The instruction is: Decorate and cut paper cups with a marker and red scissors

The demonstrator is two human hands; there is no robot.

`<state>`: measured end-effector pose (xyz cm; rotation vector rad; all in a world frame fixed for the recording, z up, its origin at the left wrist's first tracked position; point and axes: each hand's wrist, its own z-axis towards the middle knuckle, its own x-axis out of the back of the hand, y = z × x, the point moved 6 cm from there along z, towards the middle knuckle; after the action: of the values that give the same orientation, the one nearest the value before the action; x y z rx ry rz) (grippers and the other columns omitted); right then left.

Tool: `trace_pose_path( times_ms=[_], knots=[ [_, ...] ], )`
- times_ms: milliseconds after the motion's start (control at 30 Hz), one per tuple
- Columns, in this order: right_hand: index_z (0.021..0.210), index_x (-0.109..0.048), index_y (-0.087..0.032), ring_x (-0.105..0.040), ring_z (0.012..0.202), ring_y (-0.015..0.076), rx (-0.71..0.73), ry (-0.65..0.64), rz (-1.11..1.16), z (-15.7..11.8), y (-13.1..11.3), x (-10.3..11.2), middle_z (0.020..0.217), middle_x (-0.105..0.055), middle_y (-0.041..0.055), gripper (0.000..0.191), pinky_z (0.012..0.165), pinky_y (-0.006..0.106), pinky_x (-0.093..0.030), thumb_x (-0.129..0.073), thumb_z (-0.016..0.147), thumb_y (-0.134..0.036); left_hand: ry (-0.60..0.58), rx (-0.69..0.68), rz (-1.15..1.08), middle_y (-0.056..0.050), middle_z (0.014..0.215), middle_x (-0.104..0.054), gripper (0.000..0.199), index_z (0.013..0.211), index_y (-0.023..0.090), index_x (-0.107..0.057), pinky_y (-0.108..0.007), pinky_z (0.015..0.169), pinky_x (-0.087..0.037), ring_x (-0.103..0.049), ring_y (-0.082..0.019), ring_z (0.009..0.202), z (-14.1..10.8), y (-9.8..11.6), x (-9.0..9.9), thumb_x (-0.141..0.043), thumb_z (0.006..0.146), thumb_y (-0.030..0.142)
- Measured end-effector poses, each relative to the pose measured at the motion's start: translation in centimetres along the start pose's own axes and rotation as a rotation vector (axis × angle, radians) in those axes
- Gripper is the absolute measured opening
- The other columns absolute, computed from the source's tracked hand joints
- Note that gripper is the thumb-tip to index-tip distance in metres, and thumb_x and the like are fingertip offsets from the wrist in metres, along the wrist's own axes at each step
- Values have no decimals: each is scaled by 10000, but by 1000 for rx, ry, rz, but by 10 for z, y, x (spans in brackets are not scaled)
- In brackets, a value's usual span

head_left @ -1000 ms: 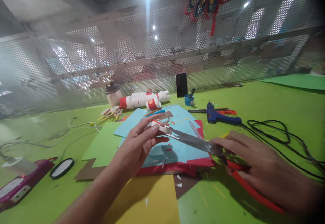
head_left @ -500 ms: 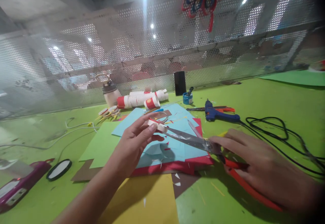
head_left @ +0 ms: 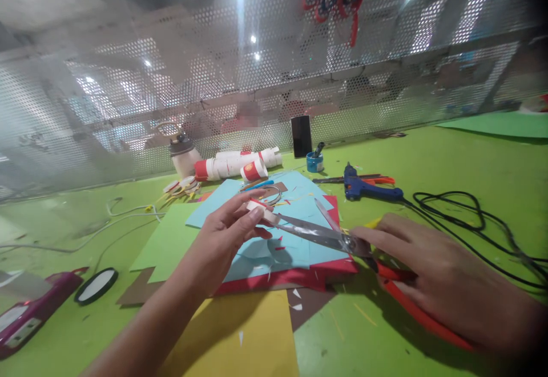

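My left hand (head_left: 226,234) pinches a small white paper piece with a red edge (head_left: 266,215) between thumb and fingers. In my right hand (head_left: 432,274) are scissors with red handles (head_left: 349,244), their blades spread apart. The tip of the lower blade is at the right end of the paper piece; whether it touches cannot be made out. Both hands are above a pile of coloured paper, with light blue sheets (head_left: 295,251) on top and red, green, brown and yellow sheets around them. Small paper scraps (head_left: 297,307) lie about.
Behind the pile lie stacked red and white paper cups (head_left: 226,167). A blue glue gun (head_left: 370,190) with a coiled black cord (head_left: 454,209) is at right. A blue jar (head_left: 314,162) and a phone (head_left: 301,136) stand at the back. A purple power strip (head_left: 40,314) is at left.
The view has shifted slightly, so everything sits a little further left and higher. Both hands keep nearly the same pose, with the scissors still spread.
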<state>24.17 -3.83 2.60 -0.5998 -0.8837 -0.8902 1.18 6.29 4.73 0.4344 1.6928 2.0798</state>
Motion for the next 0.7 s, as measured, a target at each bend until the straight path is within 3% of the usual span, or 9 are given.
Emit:
trace_pose_path(
  times_ms=[200, 400, 500, 700],
  knots=[
    [1364, -478, -169, -614, 811, 263, 46, 17, -40, 2, -3, 2, 931, -608, 95, 533, 671, 425, -542, -536, 839, -97, -22, 59, -98, -40, 949, -707, 252, 1167, 242, -679, -233, 751, -550, -642, -138, 878, 0, 0, -2, -597, 931, 273],
    [1218, -573, -217, -638, 848, 269, -29, 71, 14, 1, 1, 5, 962, -643, 90, 427, 701, 402, -546, -545, 803, -117, -16, 91, -167, -73, 985, -723, 262, 1166, 191, -668, -266, 807, -550, -665, -166, 916, 0, 1, -2, -605, 919, 251],
    [1176, -585, -216, -642, 904, 283, -89, 103, 17, 1, 9, 5, 995, -655, 99, 364, 757, 426, -545, -533, 823, -145, 38, 121, -224, -97, 996, -734, 210, 1073, 147, -675, -295, 845, -547, -683, -191, 933, 2, -1, 2, -644, 880, 224],
    [1129, -655, -197, -661, 867, 322, -228, -28, -17, 5, 20, -1, 939, -676, 127, 339, 738, 497, -560, -497, 829, -209, 138, 67, -319, -95, 969, -751, 91, 902, 144, -659, -332, 894, -537, -692, -216, 984, 4, 0, 10, -670, 821, 184]
  ],
)
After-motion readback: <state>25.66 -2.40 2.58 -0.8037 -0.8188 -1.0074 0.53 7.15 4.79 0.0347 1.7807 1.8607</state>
